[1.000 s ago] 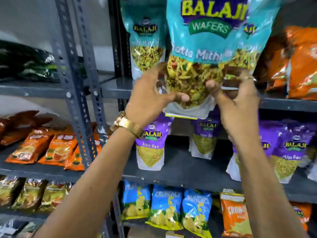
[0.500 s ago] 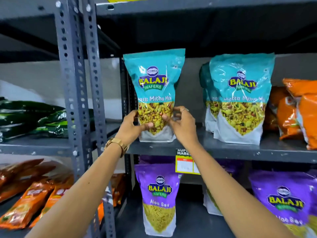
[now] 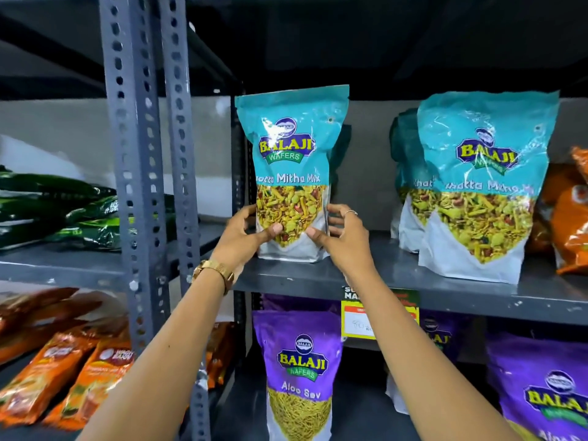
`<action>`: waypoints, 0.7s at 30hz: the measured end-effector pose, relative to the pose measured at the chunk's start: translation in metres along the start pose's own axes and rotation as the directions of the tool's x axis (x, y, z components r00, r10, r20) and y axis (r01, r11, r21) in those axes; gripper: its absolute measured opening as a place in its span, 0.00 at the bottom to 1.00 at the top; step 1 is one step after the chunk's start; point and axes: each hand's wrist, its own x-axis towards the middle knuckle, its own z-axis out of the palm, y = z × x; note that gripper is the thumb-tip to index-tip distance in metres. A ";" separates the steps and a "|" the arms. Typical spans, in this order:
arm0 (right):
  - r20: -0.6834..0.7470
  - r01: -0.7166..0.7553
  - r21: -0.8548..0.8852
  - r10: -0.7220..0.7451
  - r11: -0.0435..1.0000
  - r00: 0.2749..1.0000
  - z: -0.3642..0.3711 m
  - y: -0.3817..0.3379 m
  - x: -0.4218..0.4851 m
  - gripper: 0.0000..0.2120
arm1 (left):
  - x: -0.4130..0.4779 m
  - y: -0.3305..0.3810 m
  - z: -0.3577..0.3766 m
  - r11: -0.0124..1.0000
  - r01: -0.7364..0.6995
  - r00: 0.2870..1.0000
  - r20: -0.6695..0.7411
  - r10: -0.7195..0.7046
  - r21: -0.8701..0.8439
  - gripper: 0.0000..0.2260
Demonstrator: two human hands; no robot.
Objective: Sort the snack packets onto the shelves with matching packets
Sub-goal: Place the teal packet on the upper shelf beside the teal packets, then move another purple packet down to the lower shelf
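Hands first: I'd keep my left hand (image 3: 243, 235) and right hand (image 3: 342, 238) low on the packet (image 3: 291, 173), fingers (image 3: 334, 218) curled round its sides, square it up, then let go gently. It stands upright on the shelf (image 3: 366, 275), teal, well apart from matching packets (image 3: 480, 186) further right.

We have carried the teal packet (image 3: 291, 173) from overhead down to the shelf (image 3: 397, 278), standing upright at 9 o'clock of its matches (image 3: 483, 186).

The Khatta Mitha packet (image 3: 291, 173) stands on the shelf (image 3: 397, 281), left of matching packets (image 3: 483, 186).
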 end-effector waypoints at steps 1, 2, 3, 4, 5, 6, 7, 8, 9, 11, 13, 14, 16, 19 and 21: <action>-0.002 0.000 0.001 0.000 1.000 1.000 0.000 0.001 0.000 0.26 | 0.000 -0.002 0.001 1.000 -0.001 1.000 -0.004 0.001 0.008 0.29; -0.003 0.006 -0.004 -0.006 1.000 1.000 0.001 0.002 0.000 0.26 | 0.000 -0.003 0.001 1.000 0.001 1.000 -0.011 0.000 0.019 0.28; 0.000 0.013 -0.012 -0.013 1.000 1.000 0.001 0.003 0.000 0.27 | 0.001 -0.004 0.002 1.000 0.002 1.000 -0.019 -0.001 0.032 0.28; 0.001 0.016 -0.020 -0.016 1.000 1.000 0.002 0.004 0.000 0.27 | 0.000 -0.004 0.002 0.999 0.005 1.000 -0.025 -0.004 0.038 0.28; 0.004 0.017 -0.025 -0.017 1.000 1.000 0.002 0.004 0.000 0.27 | -0.001 -0.003 0.003 0.999 0.000 1.000 -0.031 0.001 0.049 0.28; 0.007 0.017 -0.027 -0.017 0.999 1.000 0.002 0.004 0.001 0.28 | -0.002 -0.003 0.003 0.998 -0.006 0.999 -0.038 0.009 0.058 0.28; 0.010 0.019 -0.029 -0.018 0.999 1.000 0.002 0.005 0.001 0.28 | -0.003 -0.002 0.003 0.997 -0.009 0.999 -0.050 0.012 0.071 0.28; 0.016 0.020 -0.030 -0.019 0.999 1.000 0.001 0.005 0.000 0.28 | -0.005 -0.001 0.003 0.997 -0.013 0.998 -0.056 0.017 0.079 0.28; 0.021 0.022 -0.029 -0.022 0.999 1.000 0.000 0.004 0.000 0.28 | -0.006 0.000 0.004 0.996 -0.020 0.998 -0.064 0.026 0.092 0.27; 0.025 0.020 -0.022 -0.019 1.000 0.999 -0.001 0.002 -0.001 0.28 | -0.013 0.003 0.007 0.990 -0.042 0.995 -0.080 0.053 0.133 0.27; 0.018 0.038 -0.049 -0.038 0.998 0.999 -0.002 -0.001 -0.004 0.27 | -0.021 0.005 0.011 0.975 -0.077 0.987 -0.123 0.105 0.208 0.31; 0.001 0.070 -0.072 -0.070 0.995 0.998 -0.004 -0.003 -0.005 0.25 | -0.026 0.006 0.013 0.962 -0.094 0.978 -0.156 0.138 0.258 0.33; -0.040 0.169 -0.109 -0.175 0.979 0.984 -0.011 -0.008 -0.017 0.21 | -0.042 0.009 0.020 0.936 -0.130 0.943 -0.252 0.219 0.327 0.34; -0.122 0.356 -0.118 -0.369 0.927 0.921 -0.035 -0.017 -0.049 0.16 | -0.073 0.012 0.036 0.895 -0.281 0.836 -0.368 0.406 0.347 0.31; -0.178 0.430 -0.143 -0.451 0.891 0.874 -0.056 -0.016 -0.074 0.13 | -0.094 0.009 0.053 0.848 -0.377 0.757 -0.403 0.514 0.374 0.28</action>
